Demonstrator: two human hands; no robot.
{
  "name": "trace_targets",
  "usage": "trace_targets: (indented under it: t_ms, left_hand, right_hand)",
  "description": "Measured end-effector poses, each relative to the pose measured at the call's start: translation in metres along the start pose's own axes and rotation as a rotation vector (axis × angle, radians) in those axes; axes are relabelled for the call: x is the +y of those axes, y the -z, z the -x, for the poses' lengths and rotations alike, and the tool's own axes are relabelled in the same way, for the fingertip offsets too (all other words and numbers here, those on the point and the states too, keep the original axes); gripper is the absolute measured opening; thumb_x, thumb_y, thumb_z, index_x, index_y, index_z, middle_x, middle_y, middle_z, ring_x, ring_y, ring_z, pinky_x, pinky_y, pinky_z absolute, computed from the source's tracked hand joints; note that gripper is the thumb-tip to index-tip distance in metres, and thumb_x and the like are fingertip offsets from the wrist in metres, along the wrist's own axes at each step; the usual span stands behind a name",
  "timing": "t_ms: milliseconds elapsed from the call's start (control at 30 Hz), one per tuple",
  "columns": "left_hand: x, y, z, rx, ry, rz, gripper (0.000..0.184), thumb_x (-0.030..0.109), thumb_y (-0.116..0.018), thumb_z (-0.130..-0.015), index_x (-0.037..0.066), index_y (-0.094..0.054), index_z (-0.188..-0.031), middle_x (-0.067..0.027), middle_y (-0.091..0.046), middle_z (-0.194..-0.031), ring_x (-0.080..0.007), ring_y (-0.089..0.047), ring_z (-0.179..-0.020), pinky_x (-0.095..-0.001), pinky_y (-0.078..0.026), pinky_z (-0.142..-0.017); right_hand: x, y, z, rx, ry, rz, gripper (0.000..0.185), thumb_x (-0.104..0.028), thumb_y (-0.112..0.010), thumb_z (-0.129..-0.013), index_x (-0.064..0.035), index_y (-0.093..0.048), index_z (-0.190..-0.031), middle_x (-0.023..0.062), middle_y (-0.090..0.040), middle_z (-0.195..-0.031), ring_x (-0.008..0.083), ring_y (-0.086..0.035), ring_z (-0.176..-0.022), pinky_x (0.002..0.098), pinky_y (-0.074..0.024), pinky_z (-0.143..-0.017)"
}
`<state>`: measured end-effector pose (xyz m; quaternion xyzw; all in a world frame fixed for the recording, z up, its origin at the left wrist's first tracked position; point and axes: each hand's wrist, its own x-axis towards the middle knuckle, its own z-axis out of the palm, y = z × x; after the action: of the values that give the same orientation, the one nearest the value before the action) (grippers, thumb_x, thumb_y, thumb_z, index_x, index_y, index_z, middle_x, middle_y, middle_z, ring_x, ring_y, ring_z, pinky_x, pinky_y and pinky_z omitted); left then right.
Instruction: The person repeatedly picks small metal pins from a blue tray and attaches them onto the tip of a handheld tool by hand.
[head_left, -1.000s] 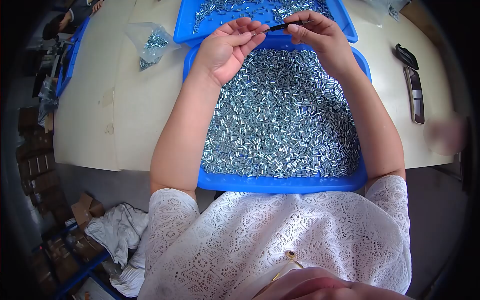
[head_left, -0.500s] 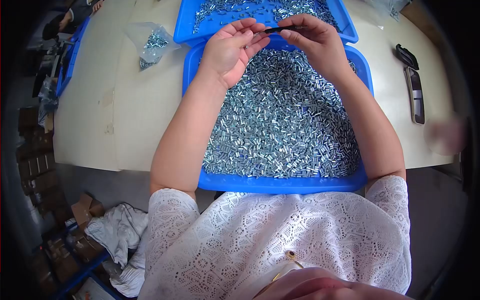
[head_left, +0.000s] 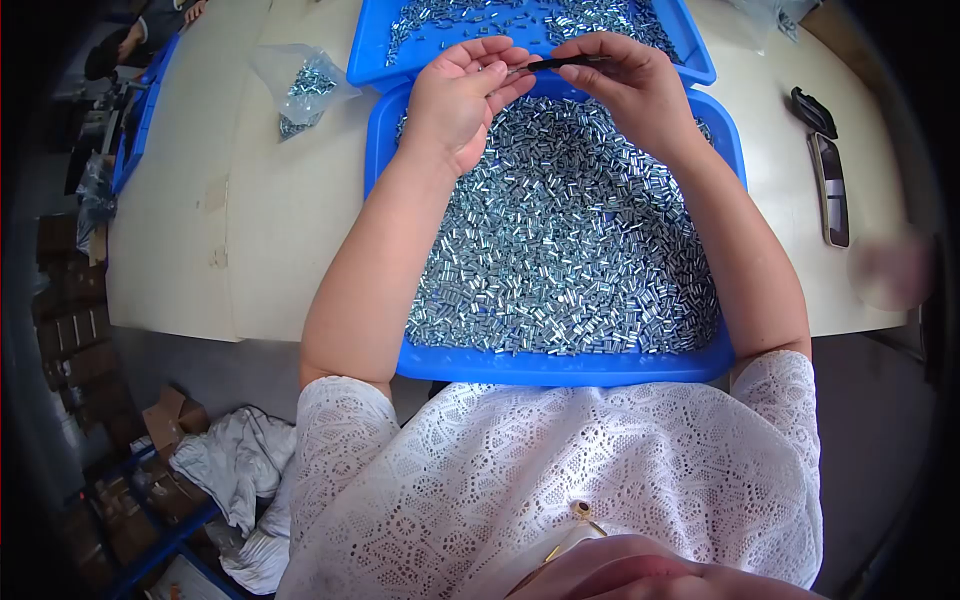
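Observation:
Over the far part of a blue tray (head_left: 560, 372) filled with small shiny metal cylinders (head_left: 570, 240), both my hands are raised close together. Between the thumb and fingers of my right hand (head_left: 640, 95) is a slim black pen-like tool (head_left: 560, 62), its thin end pointing left. That end meets the fingertips of my left hand (head_left: 450, 105). My left thumb and forefinger are pinched, the other fingers loosely curled; whatever lies between them is too small to make out.
Behind stands a second blue tray (head_left: 470, 42) with scattered metal cylinders. A clear plastic bag (head_left: 310, 85) of them lies left on the table (head_left: 170, 260). To the right are a phone-like object (head_left: 832, 190) and a black case (head_left: 813, 112). Another person's hand (head_left: 130, 42) shows far left.
Both hands keep nearly the same place. My right hand and the black tool have shifted very slightly left.

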<state>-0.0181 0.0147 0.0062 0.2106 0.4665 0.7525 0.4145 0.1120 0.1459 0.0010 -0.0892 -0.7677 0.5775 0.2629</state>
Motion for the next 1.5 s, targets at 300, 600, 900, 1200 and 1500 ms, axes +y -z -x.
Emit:
trace_targets:
  t_ms: [300,600,900,1200,1500]
  left_hand:
    - [-0.001,-0.005,0.001,0.005,-0.056,-0.022,0.016,-0.004,-0.044,-0.086,-0.004,-0.047,-0.101,-0.0172,-0.056,-0.097,-0.0275,-0.058,-0.094,-0.0359,-0.049,-0.084]
    - [-0.003,-0.005,0.002,0.020,-0.093,-0.071,0.018,-0.005,-0.045,-0.084,-0.003,-0.048,-0.102,-0.0159,-0.055,-0.100,-0.0287,-0.056,-0.098,-0.0382,-0.047,-0.088]
    - [-0.002,-0.011,0.005,0.022,-0.135,-0.104,0.019,-0.005,-0.045,-0.084,-0.002,-0.049,-0.102,-0.0153,-0.056,-0.099,-0.0279,-0.057,-0.098,-0.0375,-0.047,-0.088]
    - [-0.004,-0.009,0.004,0.009,-0.155,-0.113,0.019,-0.005,-0.046,-0.084,-0.002,-0.049,-0.102,-0.0151,-0.056,-0.099,-0.0278,-0.057,-0.098,-0.0378,-0.047,-0.087]
    - [-0.003,-0.007,0.003,0.017,-0.146,-0.110,0.019,-0.005,-0.047,-0.084,-0.002,-0.049,-0.103,-0.0157,-0.056,-0.100,-0.0278,-0.057,-0.098,-0.0375,-0.047,-0.087]
  right_hand:
    - [-0.004,0.001,-0.001,0.028,-0.105,0.140,0.023,-0.024,-0.059,-0.084,-0.0014,-0.060,-0.088,0.0010,-0.061,-0.076,0.0059,-0.055,-0.072,0.0197,-0.0441,-0.065]
    - [-0.009,-0.011,0.001,0.027,-0.160,0.112,0.031,-0.031,-0.053,-0.088,-0.0025,-0.056,-0.076,-0.0017,-0.051,-0.067,0.0050,-0.047,-0.059,0.0193,-0.0409,-0.057]
    - [-0.007,-0.002,-0.002,-0.101,-0.472,-0.033,0.026,-0.034,-0.051,-0.088,-0.0077,-0.053,-0.087,-0.0019,-0.051,-0.071,0.0060,-0.048,-0.059,0.0205,-0.0419,-0.056]
    - [-0.006,-0.002,-0.002,-0.113,-0.473,-0.085,0.028,-0.035,-0.050,-0.088,-0.0069,-0.052,-0.086,-0.0012,-0.050,-0.071,0.0060,-0.047,-0.059,0.0216,-0.0433,-0.056]
    - [-0.007,-0.009,0.001,-0.066,-0.335,-0.076,0.033,-0.037,-0.045,-0.090,-0.0060,-0.054,-0.080,-0.0008,-0.050,-0.070,0.0061,-0.047,-0.059,0.0207,-0.0431,-0.057]
